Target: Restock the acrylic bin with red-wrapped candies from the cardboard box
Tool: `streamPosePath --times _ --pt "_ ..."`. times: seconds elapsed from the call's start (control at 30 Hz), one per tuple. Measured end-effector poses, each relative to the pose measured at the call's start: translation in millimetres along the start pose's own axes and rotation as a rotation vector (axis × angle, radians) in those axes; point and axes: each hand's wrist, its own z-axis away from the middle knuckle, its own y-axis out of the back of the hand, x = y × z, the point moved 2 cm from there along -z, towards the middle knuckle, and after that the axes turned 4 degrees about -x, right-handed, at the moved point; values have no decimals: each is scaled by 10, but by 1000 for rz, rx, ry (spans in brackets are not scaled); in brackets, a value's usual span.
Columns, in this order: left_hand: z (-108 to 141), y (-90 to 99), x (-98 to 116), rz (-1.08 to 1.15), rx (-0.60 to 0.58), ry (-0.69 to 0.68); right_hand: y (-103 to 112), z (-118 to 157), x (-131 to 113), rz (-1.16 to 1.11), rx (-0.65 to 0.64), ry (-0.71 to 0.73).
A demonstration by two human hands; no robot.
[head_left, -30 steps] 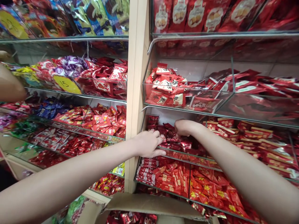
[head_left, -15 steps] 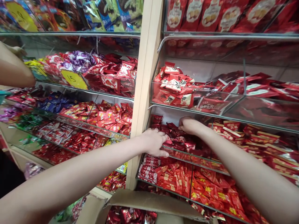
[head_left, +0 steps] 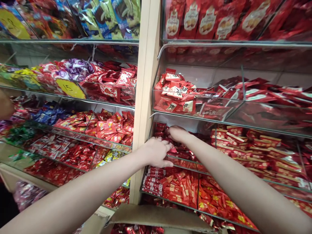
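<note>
My left hand (head_left: pixel 157 152) lies palm down just below the middle of the view, toward 6 o'clock, fingers loosely spread and slightly bent, thumb apart along the hard, see-through front lip (head_left: pixel 187 163) of a shelf bin. My right hand (head_left: pixel 177 134) is at 4 o'clock from the middle, curled down into the bin's back corner; its fingertips are hidden, so I cannot tell whether they pinch a wrapper. The dark red sweets (head_left: pixel 182 150), small, crinkled and shiny, lie heaped between and under both hands. At 3 o'clock from my right hand sit flat packets with gold edges (head_left: pixel 258 151); at 12 o'clock, puffy red-and-cream packets (head_left: pixel 175 89) with black writing; at 6 o'clock, slick red packets (head_left: pixel 179 187) with pale print. A smooth, pale post (head_left: pixel 143 91) runs from 12 toward 6, beside my left wrist. Down at 6 o'clock a matt cardboard box (head_left: pixel 158 216) gapes, its flap curved over glossy red sweets (head_left: pixel 138 228), while another person's hand (head_left: pixel 4 105) blurs at 9 o'clock
</note>
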Motion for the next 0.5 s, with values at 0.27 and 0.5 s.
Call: streamPosePath --times 0.27,0.5 --pt "-19 -27 -13 37 -33 2 184 354 180 85 -237 -177" --pt "-9 -17 -14 26 -36 0 -3 465 89 -63 -294 -150"
